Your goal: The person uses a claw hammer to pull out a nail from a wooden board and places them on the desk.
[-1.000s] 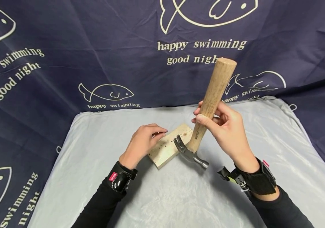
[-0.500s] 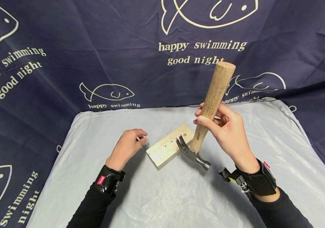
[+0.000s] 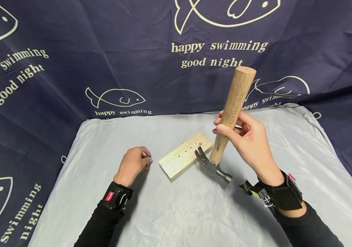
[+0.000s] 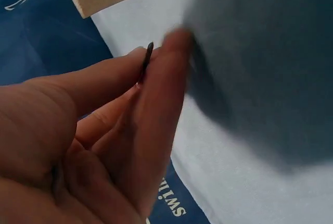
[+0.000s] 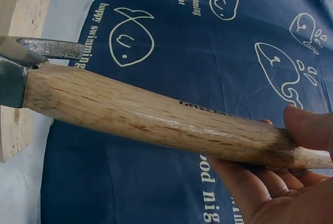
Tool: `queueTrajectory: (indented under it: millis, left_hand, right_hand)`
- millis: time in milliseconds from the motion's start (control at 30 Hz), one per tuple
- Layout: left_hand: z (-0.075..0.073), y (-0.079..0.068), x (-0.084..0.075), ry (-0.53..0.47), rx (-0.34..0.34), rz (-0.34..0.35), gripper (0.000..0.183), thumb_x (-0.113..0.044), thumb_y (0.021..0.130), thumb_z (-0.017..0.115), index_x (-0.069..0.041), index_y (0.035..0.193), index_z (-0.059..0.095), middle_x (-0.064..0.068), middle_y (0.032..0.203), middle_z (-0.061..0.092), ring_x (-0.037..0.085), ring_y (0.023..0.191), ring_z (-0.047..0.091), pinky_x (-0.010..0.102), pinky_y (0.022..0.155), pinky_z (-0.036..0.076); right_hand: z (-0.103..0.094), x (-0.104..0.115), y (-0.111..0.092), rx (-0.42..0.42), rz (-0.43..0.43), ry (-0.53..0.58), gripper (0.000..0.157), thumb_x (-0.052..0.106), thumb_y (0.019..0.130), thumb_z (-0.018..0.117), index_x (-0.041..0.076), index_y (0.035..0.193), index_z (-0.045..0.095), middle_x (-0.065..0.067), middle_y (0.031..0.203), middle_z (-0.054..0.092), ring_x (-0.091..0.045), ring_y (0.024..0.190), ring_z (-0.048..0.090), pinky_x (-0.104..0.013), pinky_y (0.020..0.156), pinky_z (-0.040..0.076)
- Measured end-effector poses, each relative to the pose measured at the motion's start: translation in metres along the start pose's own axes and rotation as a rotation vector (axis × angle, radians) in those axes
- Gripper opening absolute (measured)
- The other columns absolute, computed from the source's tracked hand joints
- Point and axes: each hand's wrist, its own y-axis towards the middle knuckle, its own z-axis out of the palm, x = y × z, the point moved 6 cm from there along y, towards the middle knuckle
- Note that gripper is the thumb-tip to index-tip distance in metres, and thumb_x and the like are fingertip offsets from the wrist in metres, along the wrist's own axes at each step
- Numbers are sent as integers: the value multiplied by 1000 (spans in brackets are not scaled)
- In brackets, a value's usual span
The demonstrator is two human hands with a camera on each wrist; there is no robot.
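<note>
A claw hammer (image 3: 234,99) with a wooden handle is gripped mid-handle by my right hand (image 3: 253,144), its head hanging down and the claw pointing toward the wooden block (image 3: 177,161). The steel hammer head (image 3: 213,167) overlaps the block's near right edge in the head view. Left of the block, my left hand (image 3: 132,164) pinches a nail (image 4: 147,60) between thumb and finger; its dark tip sticks out past them in the left wrist view. Several small dark spots run along the pale block's top face. In the right wrist view the handle (image 5: 156,114) lies across the fingers.
Both hands are over a table (image 3: 179,212) covered in pale grey cloth. Behind it hangs a dark blue curtain (image 3: 117,51) with fish outlines and lettering. Black straps with small devices wrap the left wrist (image 3: 117,197) and right wrist (image 3: 282,192).
My left hand has drawn back leftward from the block, and its fingers have turned inward around the nail. The right hand and hammer have shifted slightly right.
</note>
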Motion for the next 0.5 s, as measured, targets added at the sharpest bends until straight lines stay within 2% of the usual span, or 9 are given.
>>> queueTrajectory:
  millis: [100,267,400,500]
  left_hand:
    - [0,-1,2,49,-34,14,7,-11,94,74,-7,99,76,5,75,71,15,57,59,29,54,45]
    - [8,2,5,20,-26,-13,4,-8,92,75,-6,90,77,6,76,70,15,58,57,28,55,44]
    - [12,5,7,-1,-11,-52,4,-8,92,75,-4,90,75,8,75,70,15,57,58,28,54,44]
    - [14,7,6,-5,-1,-65,10,-7,91,75,-2,100,73,10,81,70,16,58,59,28,55,45]
  right_hand:
    - [-2,0,0,0,-4,-5,29,-1,94,72,-2,122,66,-8,103,75,-24,87,78,-34,84,62]
    - [-4,-1,0,1,-4,-6,29,-1,94,72,-2,122,66,-9,103,75,-25,87,78,-33,84,62]
    - [-3,-2,1,4,-9,-12,29,-1,93,73,-2,122,66,-9,103,75,-25,87,78,-33,84,62]
    - [-3,-3,1,4,-12,-23,30,-1,93,73,-3,122,67,-10,103,76,-24,86,78,-32,84,62]
